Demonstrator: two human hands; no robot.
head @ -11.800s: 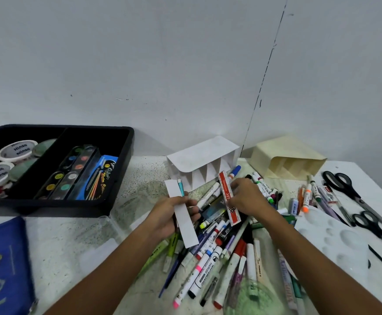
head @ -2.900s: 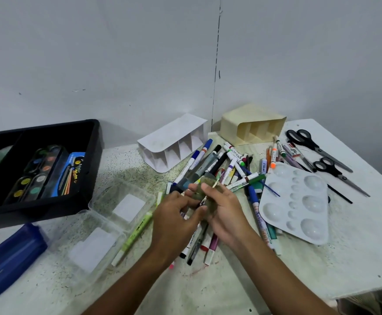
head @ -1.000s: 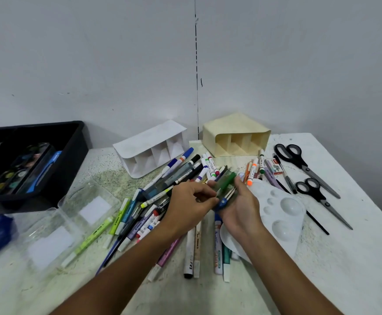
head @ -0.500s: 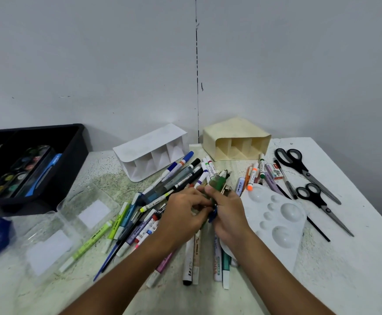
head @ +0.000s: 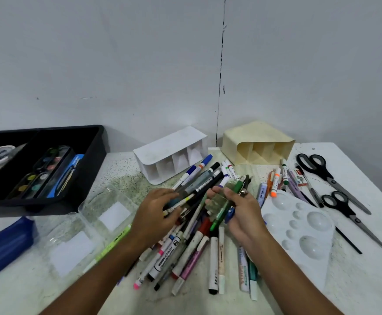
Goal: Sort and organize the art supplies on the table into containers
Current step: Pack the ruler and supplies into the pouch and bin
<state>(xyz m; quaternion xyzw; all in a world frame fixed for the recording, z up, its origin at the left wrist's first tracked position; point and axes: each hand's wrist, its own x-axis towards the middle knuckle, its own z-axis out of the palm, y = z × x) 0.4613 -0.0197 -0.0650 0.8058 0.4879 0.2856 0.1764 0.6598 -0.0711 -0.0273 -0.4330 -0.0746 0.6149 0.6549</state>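
A person's right hand [head: 240, 214] grips a small bundle of pens [head: 227, 204], its long axis pointing toward 1 o'clock. The left hand [head: 156, 214] rests on the marker pile [head: 192, 226] at table centre, fingers curled around several markers. The cream organizer [head: 257, 144] lies on its side at 12 o'clock, nearer the right hand; the white organizer [head: 170, 153] sits at 11 o'clock.
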